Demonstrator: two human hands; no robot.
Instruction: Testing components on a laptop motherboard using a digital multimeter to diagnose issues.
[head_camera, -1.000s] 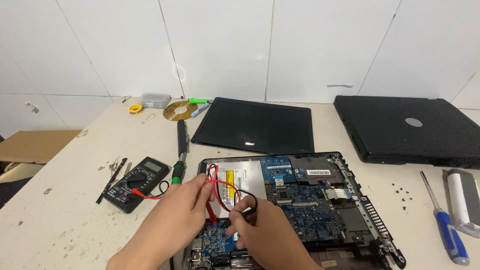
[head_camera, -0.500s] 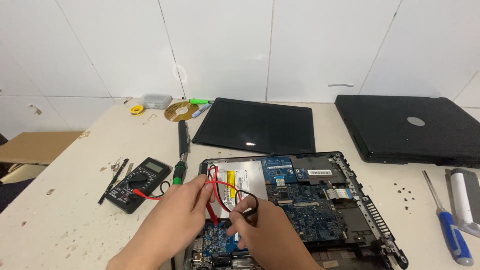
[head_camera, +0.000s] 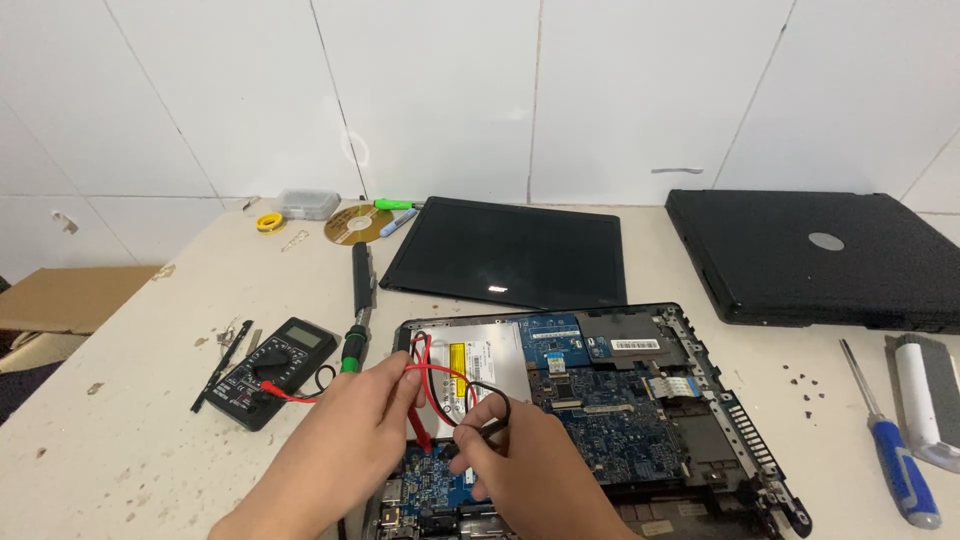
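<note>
The opened black laptop base with its blue circuit board (head_camera: 600, 400) sits at lower centre of the cream tabletop (head_camera: 130, 440), bare surface to its left. Both forearms rise from the bottom edge. The left hand (head_camera: 345, 440) pinches the red probe (head_camera: 418, 425); the right hand (head_camera: 525, 465) grips the black probe (head_camera: 478, 432), both tips on the board.

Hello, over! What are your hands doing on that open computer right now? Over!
Left hand pinches red probe on blue circuit board. Right hand holds black probe beside it. Multimeter sits left; looped leads cross the opened laptop.
</note>
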